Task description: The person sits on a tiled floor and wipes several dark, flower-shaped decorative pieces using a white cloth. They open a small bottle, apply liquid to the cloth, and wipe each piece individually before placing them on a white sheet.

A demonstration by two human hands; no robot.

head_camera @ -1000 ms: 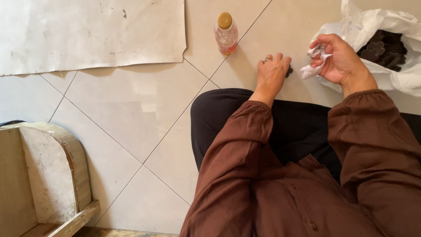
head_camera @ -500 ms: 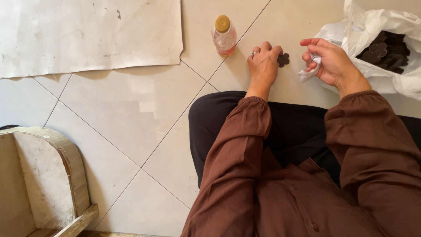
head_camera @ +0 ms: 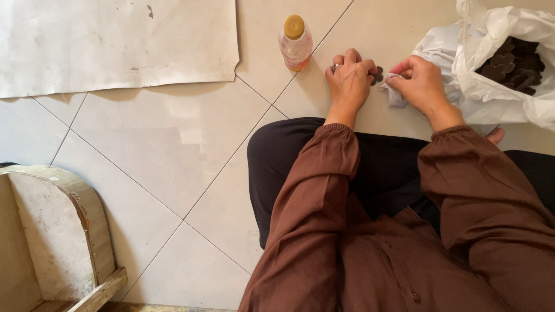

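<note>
Tiled floor (head_camera: 173, 133) — left hand (head_camera: 348, 84) presses dark piece (head_camera: 378, 74); right hand (head_camera: 422, 84) pinches cloth (head_camera: 396, 95) beside it.

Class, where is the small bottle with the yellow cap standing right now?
The small bottle stands upright on the tiled floor at the top centre of the head view, just beside the left hand and right of the white sheet.

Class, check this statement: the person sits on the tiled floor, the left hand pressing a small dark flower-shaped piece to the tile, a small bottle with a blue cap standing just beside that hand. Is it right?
Not quite. The head view shows the small bottle has a yellow cap, not blue. The rest holds: the left hand presses a dark flower-shaped piece on the tiled floor.
</note>
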